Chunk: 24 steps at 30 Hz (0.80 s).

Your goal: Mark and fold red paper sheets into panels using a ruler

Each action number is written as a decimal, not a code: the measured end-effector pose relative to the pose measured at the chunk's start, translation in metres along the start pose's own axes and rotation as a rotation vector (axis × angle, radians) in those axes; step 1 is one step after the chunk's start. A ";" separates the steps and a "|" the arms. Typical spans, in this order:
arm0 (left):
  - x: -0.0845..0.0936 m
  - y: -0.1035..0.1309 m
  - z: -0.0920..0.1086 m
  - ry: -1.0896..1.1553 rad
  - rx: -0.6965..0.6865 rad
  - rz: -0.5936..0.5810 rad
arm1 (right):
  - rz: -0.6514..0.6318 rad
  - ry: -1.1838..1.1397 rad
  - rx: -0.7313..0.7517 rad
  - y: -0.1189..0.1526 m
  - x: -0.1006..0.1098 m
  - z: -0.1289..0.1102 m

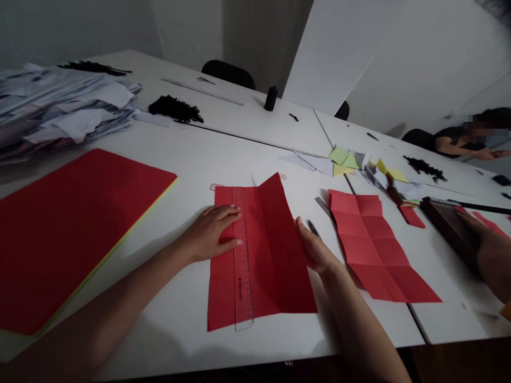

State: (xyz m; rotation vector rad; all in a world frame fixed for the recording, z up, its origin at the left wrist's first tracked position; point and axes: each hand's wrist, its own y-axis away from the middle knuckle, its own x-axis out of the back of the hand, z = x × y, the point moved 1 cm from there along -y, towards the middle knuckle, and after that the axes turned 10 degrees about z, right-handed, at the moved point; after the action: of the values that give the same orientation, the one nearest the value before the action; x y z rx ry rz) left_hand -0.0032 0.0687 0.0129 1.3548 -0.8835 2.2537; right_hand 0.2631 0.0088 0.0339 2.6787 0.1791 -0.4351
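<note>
A creased sheet of red paper [263, 276] lies before me on the white table, its right part raised along a fold. Lengthwise on its left part rests a clear plastic ruler [241, 287]. My left hand [213, 229] is open, palm down, with spread fingers pressing the ruler and paper. At the raised right edge, my right hand [313, 247] grips the sheet, thumb at the edge and the other fingers partly hidden behind it. A dark pen or knife [312, 227] lies just beyond that hand. Farther right is another red sheet [371, 244] with grid-like creases, over a metal strip [323, 206].
Large red sheets [80, 229] with a yellow edge lie at left, below a heap of papers [67, 106]. Black cord [174, 109], a black bottle-like cylinder [271, 99] and paper scraps [343, 158] sit farther back. Another person's hand [489, 250] touches a dark block [451, 229] at right.
</note>
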 end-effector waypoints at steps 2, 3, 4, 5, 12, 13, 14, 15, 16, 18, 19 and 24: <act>0.001 0.000 0.000 0.002 0.002 -0.005 | 0.014 0.048 0.032 -0.001 -0.001 -0.001; 0.001 0.001 0.000 0.003 0.004 -0.006 | 0.024 0.067 0.042 -0.001 -0.001 -0.001; 0.001 0.001 0.000 0.004 0.005 -0.007 | 0.031 0.078 0.049 -0.002 -0.001 -0.002; 0.001 0.000 0.000 0.003 0.004 -0.007 | 0.033 0.080 0.053 -0.002 -0.001 -0.002; -0.002 -0.003 0.001 -0.011 0.000 -0.010 | 0.181 0.020 0.000 -0.005 0.004 -0.001; -0.003 -0.003 0.001 -0.010 0.000 -0.012 | 0.199 0.023 -0.008 -0.004 0.004 -0.001; -0.003 -0.003 0.001 -0.008 0.000 -0.012 | 0.210 0.030 -0.012 -0.004 0.004 -0.002; -0.003 -0.003 0.001 -0.005 0.001 -0.010 | 0.216 0.040 -0.017 -0.004 0.004 -0.002; -0.003 -0.004 0.001 -0.002 0.001 -0.010 | 0.218 0.052 -0.021 -0.004 0.004 -0.003; -0.003 -0.004 0.001 0.003 -0.001 -0.012 | 0.194 0.081 -0.017 -0.003 0.002 -0.006; -0.003 -0.004 0.001 0.005 -0.002 -0.011 | 0.170 0.097 -0.003 -0.003 0.001 -0.007; -0.004 -0.006 0.001 0.007 -0.011 0.000 | 0.073 0.164 0.038 -0.004 -0.001 -0.010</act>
State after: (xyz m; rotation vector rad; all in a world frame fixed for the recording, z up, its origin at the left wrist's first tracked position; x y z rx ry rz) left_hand 0.0030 0.0722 0.0111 1.3412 -0.8921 2.2485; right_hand 0.2643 0.0168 0.0416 2.7484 0.1211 -0.1975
